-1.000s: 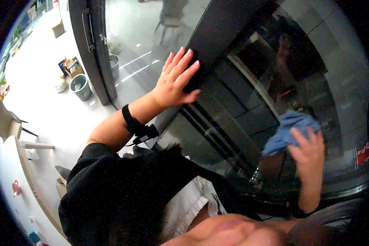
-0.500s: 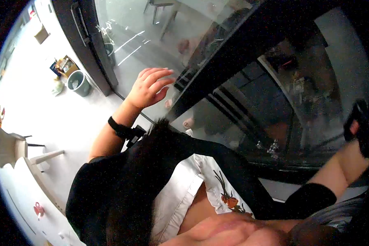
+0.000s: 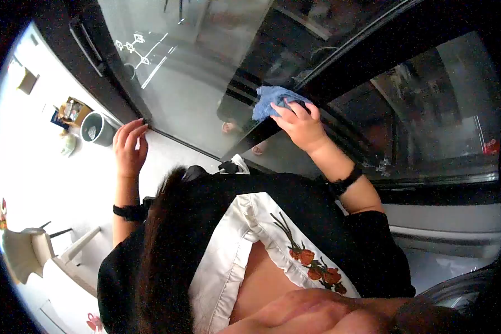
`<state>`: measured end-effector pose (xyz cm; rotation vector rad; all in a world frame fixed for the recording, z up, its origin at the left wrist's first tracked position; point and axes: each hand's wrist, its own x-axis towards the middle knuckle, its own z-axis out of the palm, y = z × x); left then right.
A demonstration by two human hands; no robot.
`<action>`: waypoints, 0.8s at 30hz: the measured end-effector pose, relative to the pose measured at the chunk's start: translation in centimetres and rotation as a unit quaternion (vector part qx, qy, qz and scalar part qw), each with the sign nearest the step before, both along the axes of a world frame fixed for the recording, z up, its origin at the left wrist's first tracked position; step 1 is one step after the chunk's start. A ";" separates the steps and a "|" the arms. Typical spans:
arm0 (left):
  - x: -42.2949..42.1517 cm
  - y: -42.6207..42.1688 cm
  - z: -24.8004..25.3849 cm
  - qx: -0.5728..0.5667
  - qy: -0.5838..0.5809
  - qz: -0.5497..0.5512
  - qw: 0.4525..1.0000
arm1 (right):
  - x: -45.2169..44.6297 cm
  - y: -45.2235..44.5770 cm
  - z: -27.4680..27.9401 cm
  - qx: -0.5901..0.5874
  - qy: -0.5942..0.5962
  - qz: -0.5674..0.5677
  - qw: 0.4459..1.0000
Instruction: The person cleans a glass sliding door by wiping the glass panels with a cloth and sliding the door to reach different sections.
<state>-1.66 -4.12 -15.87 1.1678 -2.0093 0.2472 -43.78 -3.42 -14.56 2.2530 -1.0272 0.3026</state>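
Observation:
A crumpled blue cloth (image 3: pixel 273 102) lies against the dark frame strip between two glass panels. My right hand (image 3: pixel 301 125) holds it there, fingers curled over its lower right side. To the left, my left hand (image 3: pixel 130 147) is raised with its fingers bent and apart, and nothing shows in it. Its fingertips are near the foot of the dark door frame (image 3: pixel 108 83). Behind the cloth, the left glass panel (image 3: pixel 189 83) shows reflections and white line markings.
A grey bin (image 3: pixel 97 129) stands on the floor at the left, beside a cardboard box (image 3: pixel 75 112) with things in it and a plastic bag (image 3: pixel 68 143). A beige chair (image 3: pixel 28 253) and a white table (image 3: pixel 67 289) are at lower left.
The view has turned to the right. My right hand has moved with the cloth from the right glass to the frame strip. My left hand has come off the glass frame and moved left.

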 end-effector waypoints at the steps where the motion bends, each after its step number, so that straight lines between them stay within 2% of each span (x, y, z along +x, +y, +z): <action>1: 0.1 0.0 0.1 0.005 0.008 0.000 1.000 | -0.4 0.0 0.7 -0.014 0.007 -0.004 1.000; 4: 0.6 0.4 0.6 0.016 0.022 -0.003 1.000 | -1.8 -0.2 6.4 -0.076 0.049 -0.030 0.995; 7: 0.7 0.5 0.3 0.029 0.022 -0.005 0.999 | -3.3 -1.6 18.0 -0.219 0.000 -0.100 0.971; 10: 1.1 0.7 -0.9 0.031 0.017 0.017 0.999 | -6.5 -3.4 28.8 -0.371 0.000 -0.102 0.923; 11: 1.1 0.9 -1.4 0.038 0.025 0.016 0.999 | -4.7 -2.8 30.5 -0.359 0.000 -0.085 0.929; 14: 0.9 1.9 -2.0 0.054 0.054 0.021 0.997 | -4.8 -3.0 29.1 -0.348 -0.021 -0.104 0.931; 17: 1.0 3.1 -2.1 0.052 0.066 0.026 0.996 | -4.0 -1.2 20.1 -0.304 -0.037 -0.120 0.944; 19: 1.4 3.6 -1.6 0.050 0.059 0.044 0.996 | -3.2 -0.2 13.0 -0.233 -0.079 -0.076 0.966; 21: 1.8 3.7 -2.3 0.063 0.067 0.052 0.994 | -3.1 1.9 6.0 -0.146 -0.045 -0.114 0.982; 24: 2.1 3.9 -2.6 0.074 0.060 0.055 0.994 | -5.1 3.3 4.2 -0.109 -0.023 -0.113 0.987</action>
